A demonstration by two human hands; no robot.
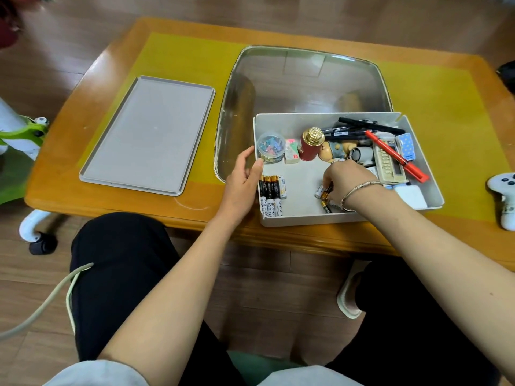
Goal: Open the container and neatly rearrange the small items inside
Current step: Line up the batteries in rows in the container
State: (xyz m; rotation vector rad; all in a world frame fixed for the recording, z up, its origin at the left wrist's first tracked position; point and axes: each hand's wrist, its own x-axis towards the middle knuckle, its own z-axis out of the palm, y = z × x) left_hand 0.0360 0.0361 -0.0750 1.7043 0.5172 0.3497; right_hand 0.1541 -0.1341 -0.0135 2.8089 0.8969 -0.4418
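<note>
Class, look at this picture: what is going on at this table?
A seated person is sorting a white box of odds and ends. Its lid lies off to the left on the table. The left hand grips the box's left wall, while the right hand picks up loose batteries. Four batteries already lie side by side along the left wall.

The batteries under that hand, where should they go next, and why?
Probably lift the loose batteries that the right hand pinches and lay them beside the neat row of batteries at the container's left wall. The left hand holds that wall.
</note>
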